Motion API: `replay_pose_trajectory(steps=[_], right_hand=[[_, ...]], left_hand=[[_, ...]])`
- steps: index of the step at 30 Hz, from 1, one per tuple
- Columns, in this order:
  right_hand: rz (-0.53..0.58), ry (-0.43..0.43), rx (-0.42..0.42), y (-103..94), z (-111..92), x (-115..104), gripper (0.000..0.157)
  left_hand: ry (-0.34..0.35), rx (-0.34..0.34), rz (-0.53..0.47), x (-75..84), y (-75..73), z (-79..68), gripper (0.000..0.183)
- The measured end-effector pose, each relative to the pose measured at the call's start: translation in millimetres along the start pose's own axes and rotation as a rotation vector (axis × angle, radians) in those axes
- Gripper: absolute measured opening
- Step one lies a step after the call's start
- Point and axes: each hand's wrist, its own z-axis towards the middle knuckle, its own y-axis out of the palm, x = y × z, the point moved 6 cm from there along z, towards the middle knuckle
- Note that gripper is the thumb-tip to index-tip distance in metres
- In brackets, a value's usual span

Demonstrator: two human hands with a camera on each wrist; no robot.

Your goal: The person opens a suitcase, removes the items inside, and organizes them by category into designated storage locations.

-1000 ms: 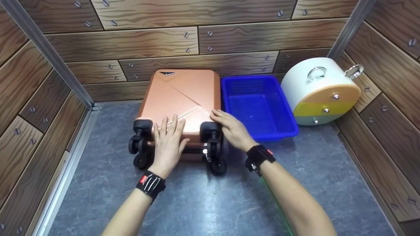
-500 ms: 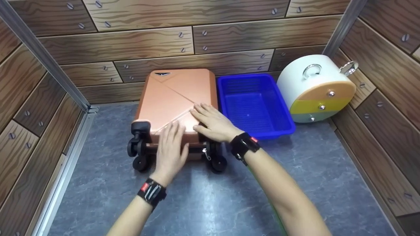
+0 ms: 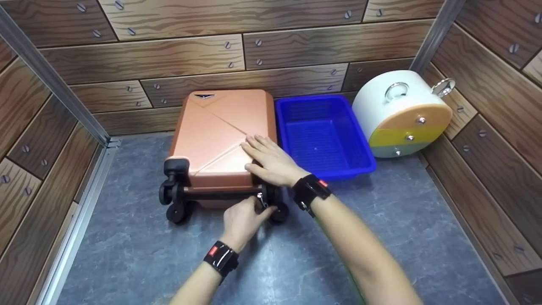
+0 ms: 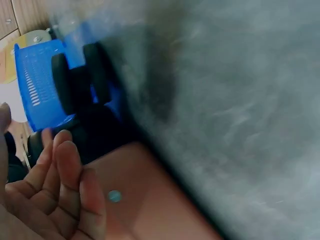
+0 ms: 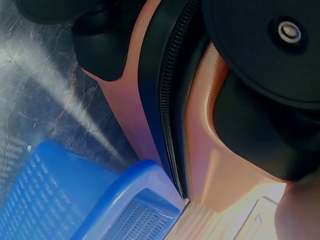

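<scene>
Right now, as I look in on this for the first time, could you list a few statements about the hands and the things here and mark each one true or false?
1. The right hand rests on the suitcase. True.
2. The suitcase stands upright. False: it lies flat, with its wheels at the near end.
3. The basket sits between the suitcase and the box. True.
4. The box is white all over. False: its front has orange, yellow and pale green bands.
5. The left hand is close to the zip pull. True.
6. Both hands are on top of the suitcase. False: only the right one is; the left is at the wheel end.
</scene>
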Motion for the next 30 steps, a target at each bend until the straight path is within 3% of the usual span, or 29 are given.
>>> replay_pose_trajectory(steps=[7, 10, 16, 30], right_hand=[[-0.001, 0.002, 0.000, -0.7, 0, -2, 0.069], [-0.015, 0.004, -0.012, -0.7, -1, -2, 0.078], [-0.088, -0.004, -0.021, 1.3, -2, -2, 0.101], [-0.064, -0.001, -0.043, -0.6, -2, -6, 0.097]], left_hand=[[0.091, 0.122, 0.072, 7.6, -9.1, 4.8, 0.025], [0.133, 0.155, 0.091, 7.9, -11.8, 3.3, 0.024], [0.130, 0.106, 0.095, 2.7, -14.3, 0.9, 0.028], [0.135, 0.077, 0.086, -10.1, -19.7, -6.5, 0.029]])
